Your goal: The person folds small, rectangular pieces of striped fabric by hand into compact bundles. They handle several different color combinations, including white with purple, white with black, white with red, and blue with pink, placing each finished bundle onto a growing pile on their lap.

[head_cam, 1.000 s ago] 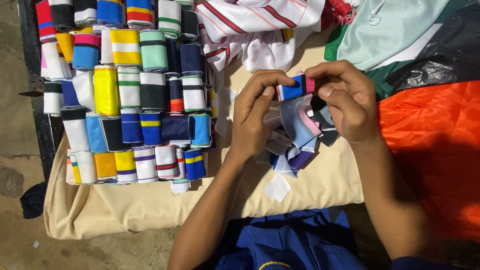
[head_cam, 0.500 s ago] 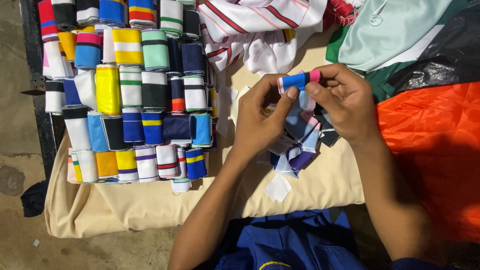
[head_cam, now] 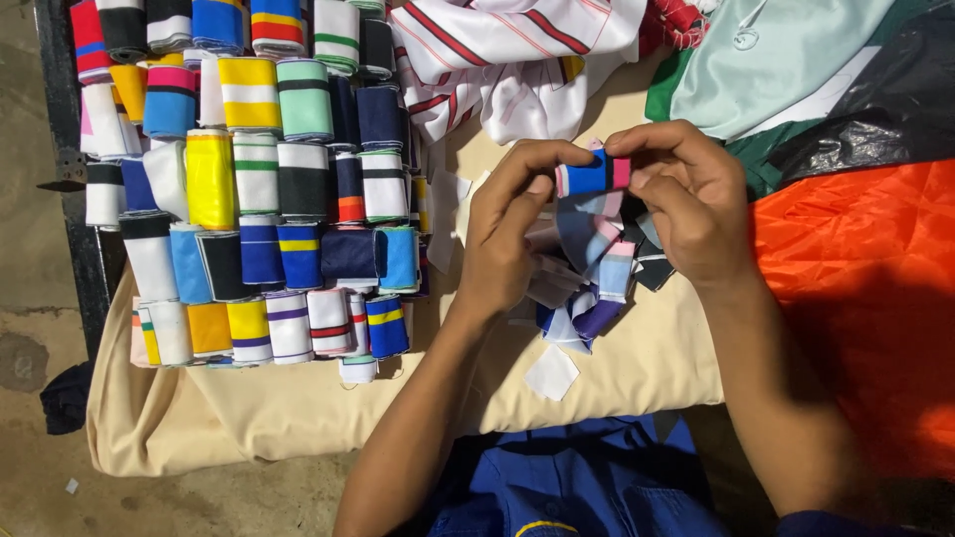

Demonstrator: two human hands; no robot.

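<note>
A: Status? Rolled bands (head_cam: 259,189) fill left side, many rows.
B: Left hand (head_cam: 507,239) and right hand (head_cam: 696,204) pinch blue-pink strip (head_cam: 594,175); loose strips (head_cam: 597,288) beneath remain unrolled.

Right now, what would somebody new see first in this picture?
Probably the two hands in the middle: the left hand and right hand pinch a small blue and pink cloth roll between them. Next, the rows of colourful striped cloth rolls on the left, and the bright orange fabric on the right.
</note>
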